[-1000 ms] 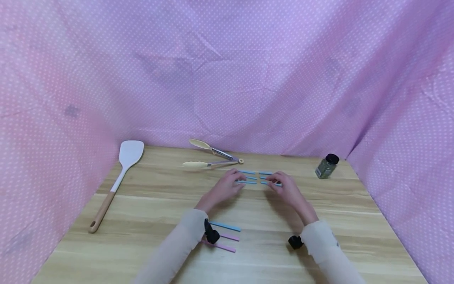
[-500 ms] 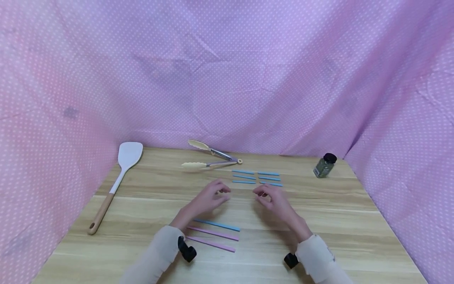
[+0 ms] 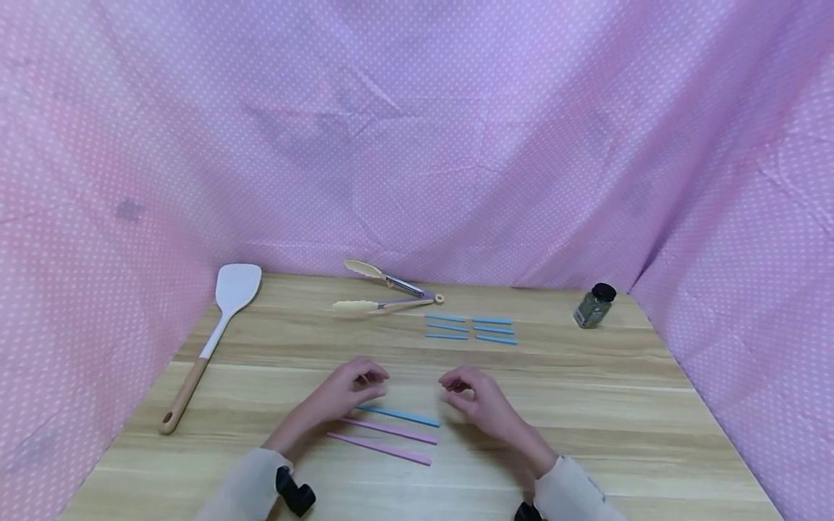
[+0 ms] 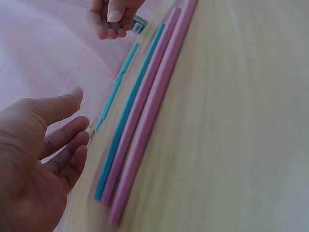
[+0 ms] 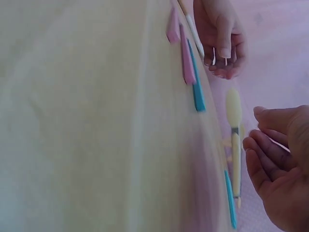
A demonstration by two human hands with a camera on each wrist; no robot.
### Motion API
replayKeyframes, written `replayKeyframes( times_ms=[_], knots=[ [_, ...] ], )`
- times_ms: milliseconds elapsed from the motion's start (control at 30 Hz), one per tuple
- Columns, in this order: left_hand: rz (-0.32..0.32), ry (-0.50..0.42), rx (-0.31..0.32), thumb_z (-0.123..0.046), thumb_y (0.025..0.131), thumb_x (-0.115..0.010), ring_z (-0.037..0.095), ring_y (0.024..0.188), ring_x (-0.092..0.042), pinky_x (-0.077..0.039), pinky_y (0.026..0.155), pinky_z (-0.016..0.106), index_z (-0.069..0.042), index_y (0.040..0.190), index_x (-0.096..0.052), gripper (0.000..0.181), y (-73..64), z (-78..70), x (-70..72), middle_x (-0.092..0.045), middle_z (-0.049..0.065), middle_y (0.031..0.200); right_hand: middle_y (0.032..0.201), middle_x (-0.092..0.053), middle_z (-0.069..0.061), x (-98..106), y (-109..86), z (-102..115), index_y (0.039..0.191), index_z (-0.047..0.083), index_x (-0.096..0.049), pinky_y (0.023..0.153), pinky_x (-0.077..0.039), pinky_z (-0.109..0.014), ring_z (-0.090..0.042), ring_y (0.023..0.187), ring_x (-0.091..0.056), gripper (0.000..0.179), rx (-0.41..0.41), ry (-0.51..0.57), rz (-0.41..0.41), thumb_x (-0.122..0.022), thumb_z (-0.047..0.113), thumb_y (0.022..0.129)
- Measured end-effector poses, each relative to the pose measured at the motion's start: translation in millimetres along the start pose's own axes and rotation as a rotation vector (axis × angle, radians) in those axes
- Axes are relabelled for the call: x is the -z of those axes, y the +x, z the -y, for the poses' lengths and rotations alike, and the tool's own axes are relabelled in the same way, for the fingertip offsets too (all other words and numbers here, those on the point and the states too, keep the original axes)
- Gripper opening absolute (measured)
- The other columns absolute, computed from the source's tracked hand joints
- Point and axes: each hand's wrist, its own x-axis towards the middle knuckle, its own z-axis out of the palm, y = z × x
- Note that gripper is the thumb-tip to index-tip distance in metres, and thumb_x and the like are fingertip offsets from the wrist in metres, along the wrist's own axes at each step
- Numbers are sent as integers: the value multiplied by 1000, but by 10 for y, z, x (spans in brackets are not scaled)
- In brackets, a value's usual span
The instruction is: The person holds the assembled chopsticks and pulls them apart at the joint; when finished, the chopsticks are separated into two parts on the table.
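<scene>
My left hand point(image 3: 352, 387) hovers just beyond the left end of a long blue stick point(image 3: 399, 416), its fingers loosely bent with nothing between them. Nearer to me, two long pink sticks point(image 3: 391, 430) lie roughly parallel to the blue one; the left wrist view shows all three side by side. Past the right end of the blue stick is my right hand point(image 3: 476, 398), also holding nothing, thumb and fingers apart in the right wrist view. Several short blue sticks point(image 3: 494, 330) lie farther back in two columns of three with a small gap between the columns.
Behind the short sticks lie spread tongs point(image 3: 407, 286) with cream tips. A white spatula point(image 3: 237, 286) with a wooden handle lies at the left, and a black-capped jar point(image 3: 593, 307) stands at the back right. Pink dotted cloth point(image 3: 417, 145) hangs round the wooden table point(image 3: 586, 405).
Both hands have drawn back from the short blue sticks toward me, and both fully uncovered them. The left hand has also moved left, now close to the long blue stick.
</scene>
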Motion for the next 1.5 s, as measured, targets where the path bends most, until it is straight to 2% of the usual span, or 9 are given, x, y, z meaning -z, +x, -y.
replayKeyframes(
  times_ms=[233, 433, 667, 800, 1033, 1200, 1367, 1500],
  knots=[
    [40, 10, 15, -21, 88, -68, 5, 87, -58, -50, 76, 23, -14, 108, -66, 20, -171, 101, 59, -63, -7, 97, 101, -67, -6, -153, -62, 57, 107, 5, -65, 82, -54, -27, -19, 91, -63, 22, -55, 102, 91, -69, 14, 87],
    [77, 13, 36, -19, 88, -69, 3, 84, -56, -50, 74, 22, -15, 105, -67, 18, -226, 137, 74, -61, -8, 94, 98, -67, -2, -237, -91, 60, 105, 7, -66, 78, -54, -24, -16, 88, -63, 21, -70, 94, 115, -70, 14, 86],
    [103, 17, 21, -16, 87, -70, 2, 82, -55, -50, 72, 21, -17, 98, -67, 11, -241, 160, 63, -60, -8, 92, 95, -65, -3, -275, -112, 18, 104, 7, -66, 75, -51, -22, -8, 85, -59, 22, -72, 61, 160, -71, 18, 86],
    [109, 30, -11, -14, 87, -70, 2, 83, -56, -51, 73, 21, -16, 95, -66, 9, -240, 175, 55, -60, -7, 92, 96, -65, -1, -270, -109, 6, 104, 8, -65, 76, -51, -23, -7, 85, -58, 21, -67, 44, 187, -71, 18, 86],
    [131, 87, 16, -12, 89, -67, 2, 84, -54, -48, 76, 22, -20, 93, -67, 9, -223, 159, 48, -58, -11, 92, 95, -64, 2, -261, -104, 13, 103, 11, -65, 75, -50, -22, -5, 85, -57, 17, -68, 2, 215, -70, 13, 86],
    [117, 125, 1, -14, 89, -67, 3, 84, -52, -46, 74, 23, -18, 92, -67, 5, -225, 146, 34, -57, -11, 90, 91, -64, 2, -260, -89, 21, 99, 11, -66, 72, -49, -20, -3, 82, -56, 12, -61, -8, 239, -68, 9, 87],
    [109, 164, -14, -18, 90, -65, 2, 82, -50, -46, 72, 21, -14, 91, -66, 5, -227, 129, 22, -55, -11, 88, 90, -65, 5, -272, -85, 24, 96, 13, -67, 70, -49, -19, -3, 80, -56, 12, -51, -13, 226, -68, 5, 87],
    [90, 168, -6, -20, 91, -65, 2, 83, -51, -46, 74, 22, -13, 91, -66, 7, -215, 102, 33, -56, -12, 89, 89, -65, 5, -271, -91, 47, 95, 13, -68, 71, -50, -19, -2, 80, -57, 12, -36, -9, 172, -69, 5, 86]
  ],
)
